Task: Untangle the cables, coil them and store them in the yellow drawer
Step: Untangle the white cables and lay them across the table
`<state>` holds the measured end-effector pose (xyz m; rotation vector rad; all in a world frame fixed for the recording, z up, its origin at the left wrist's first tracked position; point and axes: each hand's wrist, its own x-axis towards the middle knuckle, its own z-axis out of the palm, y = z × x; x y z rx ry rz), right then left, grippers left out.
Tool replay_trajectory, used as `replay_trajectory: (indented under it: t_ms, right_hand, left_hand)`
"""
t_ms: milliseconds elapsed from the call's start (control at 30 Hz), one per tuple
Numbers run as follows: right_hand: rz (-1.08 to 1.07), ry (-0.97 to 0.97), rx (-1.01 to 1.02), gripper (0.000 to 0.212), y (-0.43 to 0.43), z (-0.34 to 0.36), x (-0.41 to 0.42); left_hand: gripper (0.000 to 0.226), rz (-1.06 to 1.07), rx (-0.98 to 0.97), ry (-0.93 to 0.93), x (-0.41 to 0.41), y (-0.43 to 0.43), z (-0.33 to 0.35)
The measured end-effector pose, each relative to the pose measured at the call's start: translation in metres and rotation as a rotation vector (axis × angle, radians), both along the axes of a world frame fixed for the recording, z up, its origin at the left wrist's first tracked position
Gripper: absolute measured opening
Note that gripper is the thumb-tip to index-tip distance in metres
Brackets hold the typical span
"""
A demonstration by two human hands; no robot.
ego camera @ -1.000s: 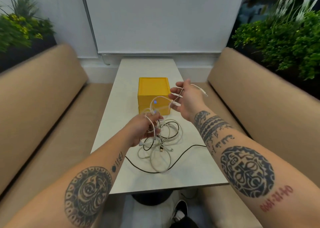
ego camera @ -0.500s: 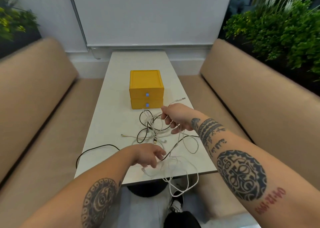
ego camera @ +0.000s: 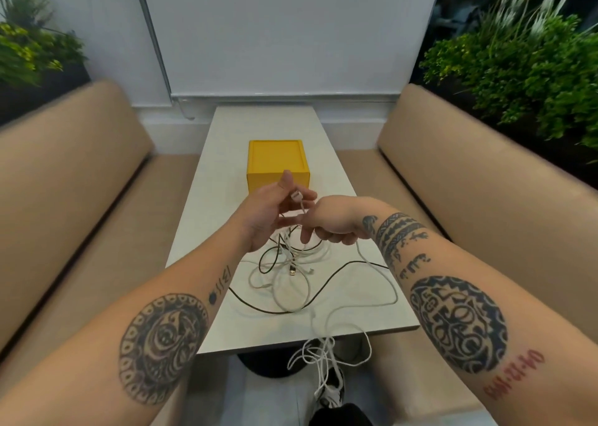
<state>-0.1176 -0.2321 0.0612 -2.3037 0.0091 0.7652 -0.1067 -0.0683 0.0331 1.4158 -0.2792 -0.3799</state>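
A tangle of white and black cables [ego camera: 288, 270] lies on the white table [ego camera: 356, 315] in front of the yellow drawer box [ego camera: 277, 163], whose drawers look closed. My left hand [ego camera: 271, 212] pinches the plug end of a white cable [ego camera: 296, 196] between thumb and fingers, raised above the tangle. My right hand [ego camera: 333, 220] is just beside it, fingers closed around the same white cable lower down. That cable runs back over the table's near edge and hangs in loops [ego camera: 323, 357] toward the floor.
Tan padded benches [ego camera: 74, 199] flank the narrow table on both sides. Green plants [ego camera: 517, 63] stand behind each bench back. A white wall panel closes off the far end. My shoe [ego camera: 333, 393] shows below the table edge.
My left hand rose from the near table edge to the plug end by the drawer box. My right hand lifted to meet it. White cable loops still hang off the table's front edge.
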Motion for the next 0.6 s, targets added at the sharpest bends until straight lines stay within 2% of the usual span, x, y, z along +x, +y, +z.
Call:
replay_trajectory:
  t_ms: [100, 200, 300, 367, 433, 467, 600]
  right_hand:
    - [-0.01, 0.027, 0.023, 0.046, 0.001, 0.008, 0.004]
    - [0.025, -0.117, -0.161, 0.046, 0.006, 0.019, 0.005]
    - [0.199, -0.341, -0.505, 0.04, 0.018, 0.025, 0.006]
    - [0.273, -0.444, -0.577, 0.03, 0.024, 0.025, 0.008]
    - [0.29, -0.453, -0.499, 0.027, 0.027, 0.025, 0.008]
    - [0.27, -0.427, -0.403, 0.03, 0.027, 0.024, 0.008]
    - [0.081, -0.317, 0.015, 0.034, 0.016, 0.015, 0.009]
  left_hand:
    - [0.056, -0.013, -0.002, -0.041, 0.0, 0.009, 0.006]
    - [0.057, 0.037, 0.059, 0.006, 0.005, 0.015, 0.014]
    - [0.035, 0.045, 0.349, -0.076, 0.01, 0.018, 0.025]
    - [0.024, -0.016, 0.563, -0.203, 0.01, 0.016, 0.03]
    - [0.017, -0.065, 0.79, -0.314, 0.012, 0.016, 0.038]
    - [0.021, -0.07, 0.885, -0.348, 0.013, 0.017, 0.041]
    - [0.026, -0.075, 1.039, -0.425, 0.017, 0.03, 0.051]
